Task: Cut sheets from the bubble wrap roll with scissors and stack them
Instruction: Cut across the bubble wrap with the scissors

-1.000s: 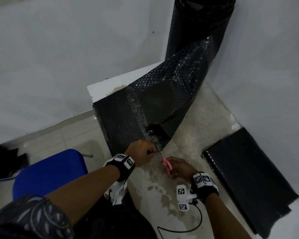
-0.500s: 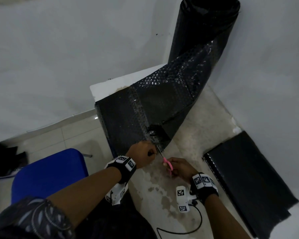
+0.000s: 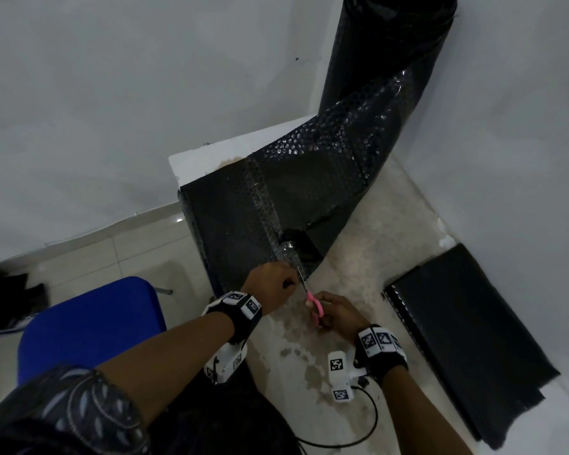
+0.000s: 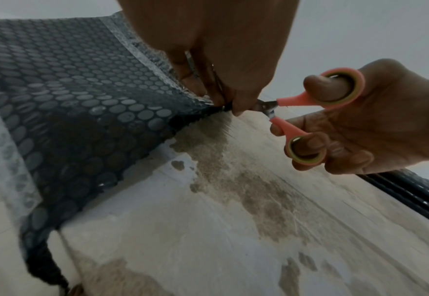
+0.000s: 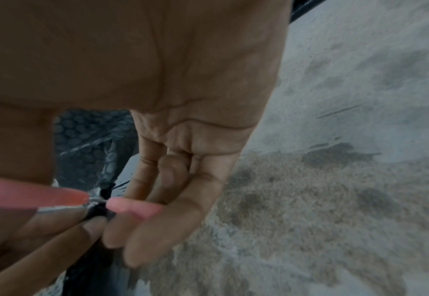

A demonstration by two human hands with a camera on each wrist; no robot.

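Observation:
A black bubble wrap roll stands upright in the wall corner, and its loose sheet runs down across the worn table and over the left edge. My left hand pinches the sheet's near edge. My right hand holds pink-handled scissors, thumb and fingers through the loops. The blades sit at the sheet's edge right beside my left fingertips. In the right wrist view the pink handles show blurred under my palm.
A stack of cut black sheets lies on the table at the right, against the wall. A blue chair stands on the tiled floor to the left. A black cable loops near the table's front edge.
Both hands stay at the sheet's near edge, with the scissors at the same spot. The camera has tilted slightly.

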